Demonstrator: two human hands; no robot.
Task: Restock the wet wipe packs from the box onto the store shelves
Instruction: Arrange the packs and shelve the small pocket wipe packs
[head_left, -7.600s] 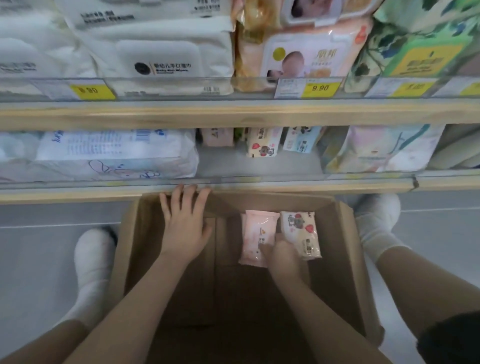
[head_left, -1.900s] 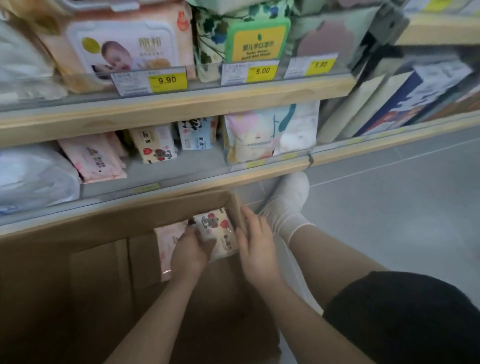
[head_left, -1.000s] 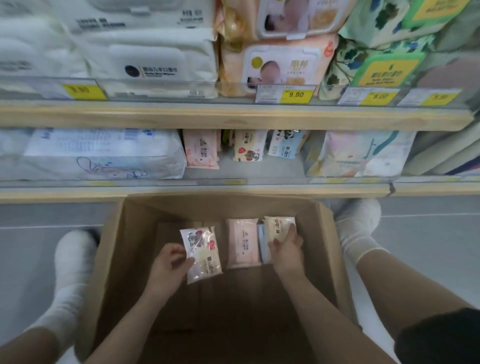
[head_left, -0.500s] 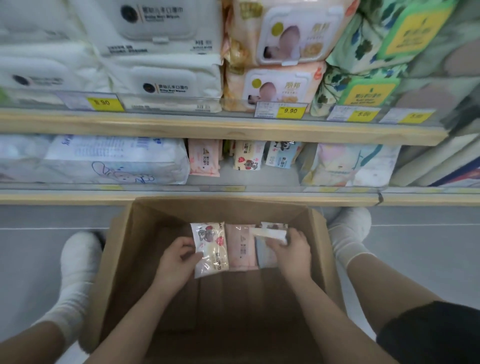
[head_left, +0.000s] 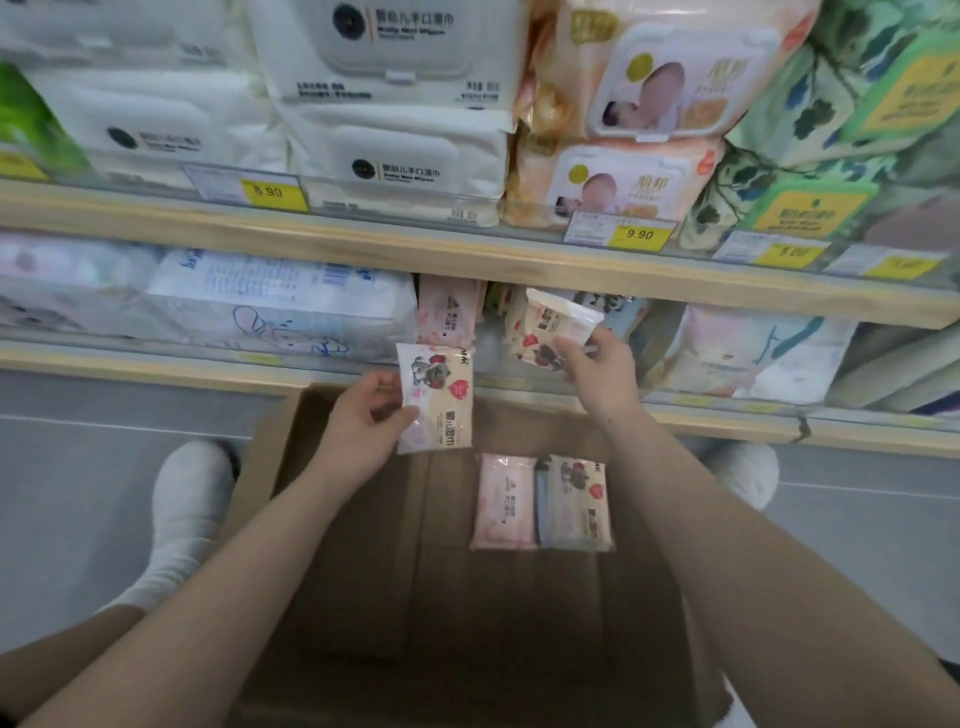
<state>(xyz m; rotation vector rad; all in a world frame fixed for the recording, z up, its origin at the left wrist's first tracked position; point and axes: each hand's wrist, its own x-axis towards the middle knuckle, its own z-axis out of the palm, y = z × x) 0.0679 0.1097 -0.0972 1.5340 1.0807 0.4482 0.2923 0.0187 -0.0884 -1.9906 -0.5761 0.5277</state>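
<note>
Above the brown cardboard box (head_left: 332, 545), left hand (head_left: 363, 421) pinches a cream bear-print wipe pack (head_left: 436, 400); right hand (head_left: 597, 374) grips another cream pack (head_left: 558, 317) at the lower wooden shelf (head_left: 156, 364). Two packs (head_left: 540, 501) lie inside the box.

Your left hand (head_left: 366, 415) pinches a small wipe pack (head_left: 436, 397) wrapped in glossy plastic film, smooth and shiny, printed cream with red hearts. Your right hand (head_left: 597, 371) grips a second pack (head_left: 558, 317) in the same slick film, its sealed edge clear and crinkled. Below you, the box (head_left: 519, 623) is plain brown cardboard, matt and slightly fibrous, with visible flap seams. Along its far edge lie a pink pack (head_left: 504, 501) and a heart-print pack (head_left: 574, 504), both in shiny film. The lower shelf (head_left: 156, 371) has a pale, matt wood-look front edge. Your socks (head_left: 182, 519) look like soft white knitted cloth.
</note>
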